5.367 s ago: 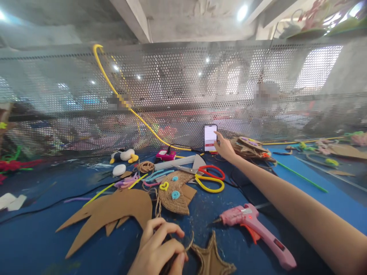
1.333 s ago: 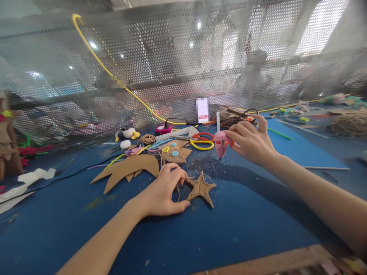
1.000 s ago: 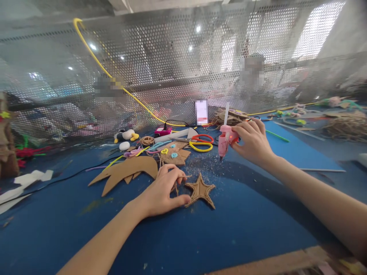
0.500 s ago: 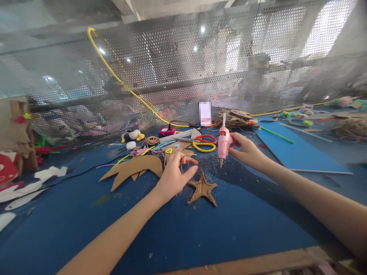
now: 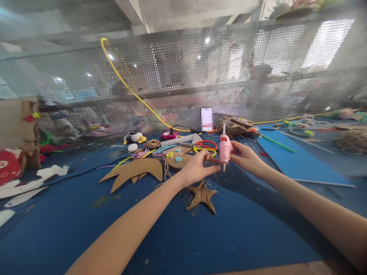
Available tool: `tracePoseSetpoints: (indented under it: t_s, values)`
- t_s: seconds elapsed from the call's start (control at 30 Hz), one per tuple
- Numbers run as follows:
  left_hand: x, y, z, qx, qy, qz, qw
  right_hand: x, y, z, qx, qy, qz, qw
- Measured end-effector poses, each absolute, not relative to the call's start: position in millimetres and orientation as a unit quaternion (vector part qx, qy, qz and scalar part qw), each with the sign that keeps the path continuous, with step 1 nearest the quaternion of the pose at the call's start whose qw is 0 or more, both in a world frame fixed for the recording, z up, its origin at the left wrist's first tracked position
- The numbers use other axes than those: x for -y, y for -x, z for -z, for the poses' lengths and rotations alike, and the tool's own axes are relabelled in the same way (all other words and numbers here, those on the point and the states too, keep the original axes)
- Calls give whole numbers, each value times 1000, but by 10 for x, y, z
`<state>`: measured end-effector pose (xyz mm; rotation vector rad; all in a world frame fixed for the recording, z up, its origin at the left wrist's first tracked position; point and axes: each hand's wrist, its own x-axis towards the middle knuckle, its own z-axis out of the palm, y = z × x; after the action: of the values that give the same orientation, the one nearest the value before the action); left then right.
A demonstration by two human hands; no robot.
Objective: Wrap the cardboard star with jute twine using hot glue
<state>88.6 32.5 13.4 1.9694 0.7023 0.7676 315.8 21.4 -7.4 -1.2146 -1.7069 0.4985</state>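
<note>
Two hands meet above blue worktop point(image 5: 177, 236). Right hand point(image 5: 243, 157) grips pink glue gun point(image 5: 224, 148) upright, nozzle down. Left hand point(image 5: 197, 170), off twine star point(image 5: 203, 194) half a second ago, now pinches at nozzle tip. Star lies free just below left hand; scissors point(image 5: 207, 146) beyond.
</note>
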Motion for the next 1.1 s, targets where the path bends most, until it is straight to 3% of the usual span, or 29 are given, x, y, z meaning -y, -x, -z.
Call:
tracePoseSetpoints:
  t_s: [0.3, 0.5, 0.8, 1.1]
  values:
    - [-430, -811, -85, -305, -746, -385, 450, -232, -3186, 98, 690, 507, -208, 472]
    - [-507, -774, -101, -304, -628, -469, 541, -245, -3194, 113, 703, 514, -199, 450]
    - [-590, -784, -47, -285, -561, -513, 584, -288, -3233, 211, 710, 517, -183, 441]
    - [-591, -764, -19, -348, -628, -476, 507, -288, -3234, 226, 719, 514, -154, 442]
